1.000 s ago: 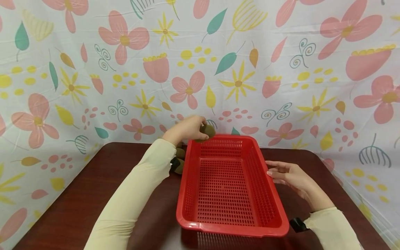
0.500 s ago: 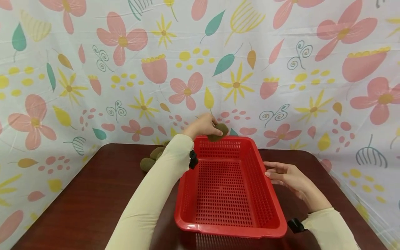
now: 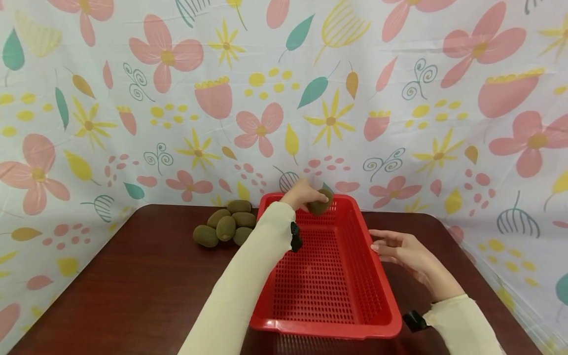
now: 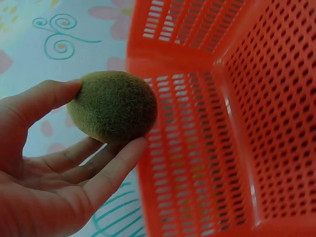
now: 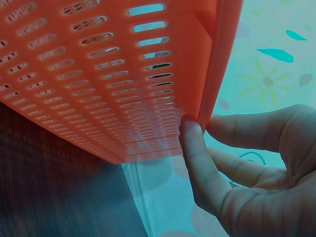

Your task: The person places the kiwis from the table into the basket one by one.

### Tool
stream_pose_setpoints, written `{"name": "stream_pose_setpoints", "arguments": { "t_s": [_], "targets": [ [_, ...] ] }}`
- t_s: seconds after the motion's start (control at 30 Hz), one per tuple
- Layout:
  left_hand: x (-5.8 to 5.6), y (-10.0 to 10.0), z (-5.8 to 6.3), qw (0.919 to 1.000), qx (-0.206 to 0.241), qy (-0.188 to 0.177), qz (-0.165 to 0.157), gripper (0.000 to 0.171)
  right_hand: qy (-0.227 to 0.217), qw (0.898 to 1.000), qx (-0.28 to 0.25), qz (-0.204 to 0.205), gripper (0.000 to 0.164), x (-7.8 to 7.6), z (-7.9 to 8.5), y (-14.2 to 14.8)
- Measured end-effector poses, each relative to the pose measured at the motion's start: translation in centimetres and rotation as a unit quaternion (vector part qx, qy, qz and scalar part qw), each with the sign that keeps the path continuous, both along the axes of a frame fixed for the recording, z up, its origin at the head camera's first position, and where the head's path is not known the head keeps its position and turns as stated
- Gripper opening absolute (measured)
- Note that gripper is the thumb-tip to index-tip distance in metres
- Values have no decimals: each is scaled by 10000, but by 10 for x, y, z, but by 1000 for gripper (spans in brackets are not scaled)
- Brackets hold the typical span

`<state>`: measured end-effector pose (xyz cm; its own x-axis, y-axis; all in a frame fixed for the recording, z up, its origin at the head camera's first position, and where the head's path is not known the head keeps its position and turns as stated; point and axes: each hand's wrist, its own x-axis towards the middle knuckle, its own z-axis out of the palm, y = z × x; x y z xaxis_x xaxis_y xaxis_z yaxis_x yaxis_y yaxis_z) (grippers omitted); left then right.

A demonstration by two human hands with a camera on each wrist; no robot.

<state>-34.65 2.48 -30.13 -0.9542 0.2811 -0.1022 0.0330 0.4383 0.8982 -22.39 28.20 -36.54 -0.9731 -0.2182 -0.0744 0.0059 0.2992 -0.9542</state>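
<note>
A brown fuzzy kiwi (image 3: 322, 203) is pinched between the thumb and fingers of my left hand (image 3: 303, 194), over the far end of the red plastic basket (image 3: 310, 281). In the left wrist view the kiwi (image 4: 116, 107) is held by the fingertips, in front of the basket's perforated wall (image 4: 187, 148). No kiwi shows on the visible part of the basket floor. At the basket's right side, my right hand (image 3: 410, 256) grips the rim. The right wrist view shows thumb and finger pinching that rim (image 5: 210, 89) from both sides.
Several kiwis (image 3: 225, 228) lie heaped on the dark wooden table (image 3: 142, 281), left of the basket. My left sleeve (image 3: 239, 276) crosses the basket's left rim. A flower-printed cloth (image 3: 266, 64) hangs behind and beside the table.
My left hand has carried the kiwi rightward and slightly down, from the basket's far left corner to over its far end. More of the kiwi heap is uncovered. My right hand keeps its hold.
</note>
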Motion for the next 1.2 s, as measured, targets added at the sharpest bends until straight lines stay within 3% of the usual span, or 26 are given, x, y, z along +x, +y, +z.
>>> {"name": "stream_pose_setpoints", "arguments": {
  "t_s": [0.1, 0.33, 0.6, 0.83, 1.07, 1.2],
  "targets": [
    [0, 6, -8, 9991, 250, -314, 110, 67, 11, 10000, -1, -14, 64, 0, 0, 0],
    [2, 13, -29, 9962, 283, -793, 218, 55, -6, 10000, -80, 7, 65, -1, 0, 0],
    [1, 15, -47, 9939, 127, -1092, 94, 58, -19, 10000, -41, -20, 65, 0, 3, 0],
    [3, 17, -62, 9858, 340, -1644, -64, 65, -103, 9999, -4, -86, 67, 0, 2, 0],
    [7, 22, -71, 9836, 369, -1751, -225, 53, -28, 9999, -103, 27, 65, 0, 2, 0],
    [7, 27, -74, 9818, 452, -1819, -314, 55, -5, 9999, -101, 66, 65, 0, 1, 0]
  ]
}}
